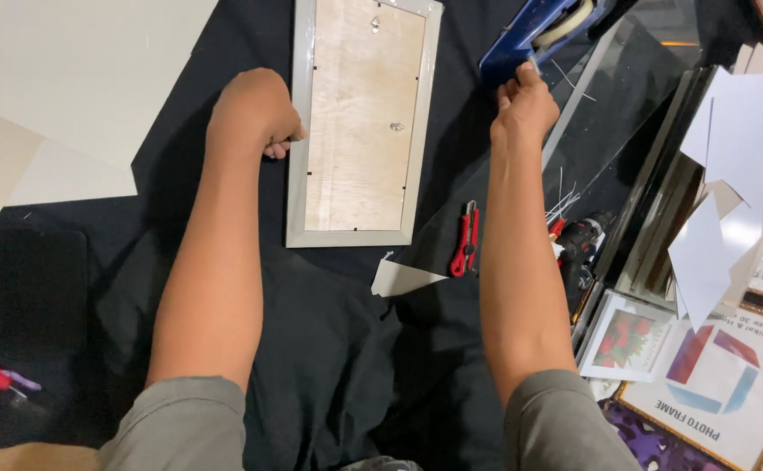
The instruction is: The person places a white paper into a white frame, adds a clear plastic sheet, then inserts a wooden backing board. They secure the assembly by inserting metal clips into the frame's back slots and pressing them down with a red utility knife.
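Hands of one person reach forward over a black cloth (pixel 329 349), seen from above. One picture frame (pixel 365 122) lies face down on the cloth between the arms, its pale wooden backing up and its grey border showing all round; its top edge is cut off by the picture. The left hand (pixel 257 112) is curled into a loose fist, knuckles resting against the frame's left border. The right hand (pixel 523 106) pinches the near end of one blue tape dispenser (pixel 538 33), which holds one roll of pale tape and runs out of view at the top.

One red utility knife (pixel 466 239) lies on the cloth just left of the right forearm, and one small white paper scrap (pixel 401 279) lies near the frame's lower right corner. Two large pale boards (pixel 67 78) overlap at upper left. A sheet of glass (pixel 626 105) leans at right, hard to trace because it reflects. Beyond it, a jumble of white paper pieces, framed prints and one dark power tool (pixel 584 237) is partly hidden; their count is unclear. A red object at the lower left edge is blurred.
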